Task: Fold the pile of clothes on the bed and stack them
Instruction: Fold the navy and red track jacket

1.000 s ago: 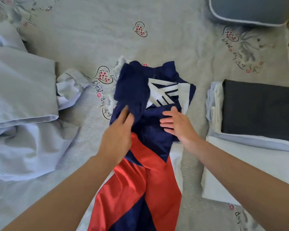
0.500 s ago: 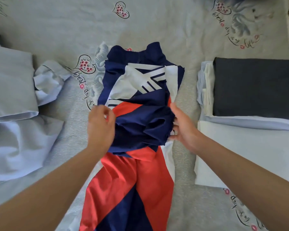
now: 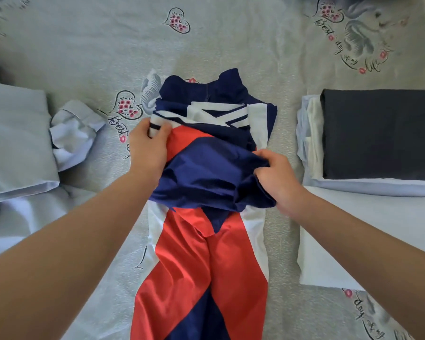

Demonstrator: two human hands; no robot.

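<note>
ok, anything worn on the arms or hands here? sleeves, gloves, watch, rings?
Nothing visible. Both forearms are bare right to the frame edge, so no sleeves show. The left hand and right hand have no gloves, and no watch, bracelet or ring can be seen on the parts facing the camera.

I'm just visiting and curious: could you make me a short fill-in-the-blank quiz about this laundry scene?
1. Both hands grip the navy, red and ___ sports jersey.
2. The left hand pinches a white, ___-striped edge.
3. The dark grey folded garment tops the stack at the ___ hand's side.

Missing: white; navy; right
</note>
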